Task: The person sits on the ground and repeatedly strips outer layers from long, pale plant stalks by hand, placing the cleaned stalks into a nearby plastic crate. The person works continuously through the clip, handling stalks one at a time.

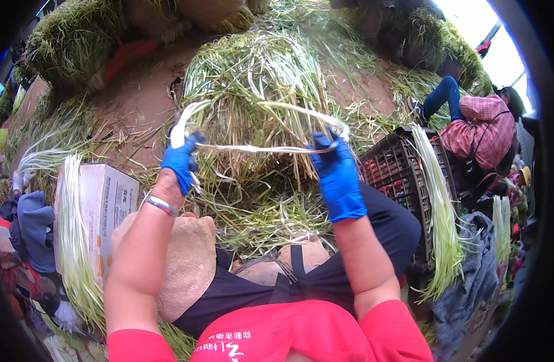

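Observation:
My left hand [179, 158], in a blue glove, is closed around the white ends of several pale leaf stalks [182, 122]. A thin whitish strand [258, 149] runs nearly straight from it to my right hand [338, 174], also blue-gloved. My right fingers grip the strand's other end. Above it, a pale stalk [299, 108] arches and bends down at my right hand. Both hands are raised over my lap, in front of a big heap of long green-and-white leaf stalks [258, 68]. The exact finger hold is partly hidden.
On my left, a white carton [116, 192] carries a bundle of pale stalks [75, 226]. A dark plastic crate [385, 158] at my right bears another bundle [440, 217]. Cut leaves [277, 217] litter the ground. A person in a checked top [480, 120] sits at right; gloved hands [21, 181] show at far left.

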A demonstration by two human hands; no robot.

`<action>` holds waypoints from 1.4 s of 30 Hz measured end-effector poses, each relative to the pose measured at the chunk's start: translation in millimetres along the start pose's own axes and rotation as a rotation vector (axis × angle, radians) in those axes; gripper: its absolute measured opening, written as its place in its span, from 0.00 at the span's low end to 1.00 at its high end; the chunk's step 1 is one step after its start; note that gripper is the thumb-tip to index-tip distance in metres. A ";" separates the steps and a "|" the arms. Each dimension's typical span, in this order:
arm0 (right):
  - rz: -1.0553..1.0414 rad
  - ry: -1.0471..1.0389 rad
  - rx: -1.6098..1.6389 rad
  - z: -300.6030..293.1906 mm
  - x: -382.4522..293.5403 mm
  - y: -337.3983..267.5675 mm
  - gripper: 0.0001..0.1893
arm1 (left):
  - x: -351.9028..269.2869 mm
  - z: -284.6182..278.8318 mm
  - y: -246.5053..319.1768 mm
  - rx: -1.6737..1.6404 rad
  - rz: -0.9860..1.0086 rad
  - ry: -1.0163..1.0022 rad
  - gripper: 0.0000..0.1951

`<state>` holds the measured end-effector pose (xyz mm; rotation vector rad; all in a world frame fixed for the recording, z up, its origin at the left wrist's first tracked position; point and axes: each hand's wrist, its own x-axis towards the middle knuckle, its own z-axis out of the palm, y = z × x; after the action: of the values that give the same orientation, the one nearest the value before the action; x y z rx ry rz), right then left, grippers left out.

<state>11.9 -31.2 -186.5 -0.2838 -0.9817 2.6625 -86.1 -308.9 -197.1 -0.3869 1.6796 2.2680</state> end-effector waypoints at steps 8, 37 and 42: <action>-0.320 0.172 0.293 -75.7 43.0 -177.7 0.16 | 49.6 -61.3 11.6 0.464 0.353 0.318 0.08; 0.346 -0.323 -0.661 42.5 30.1 40.6 0.15 | -46.7 61.7 -12.2 -0.001 -0.344 -0.490 0.17; 0.417 -0.428 -0.597 41.4 8.2 46.8 0.14 | -57.2 67.0 -14.9 -0.005 -0.319 -0.518 0.14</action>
<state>-16.7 -87.4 -187.0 -0.0310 -2.0557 2.7727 -30.4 -244.8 -169.4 -0.0481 1.2487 1.9232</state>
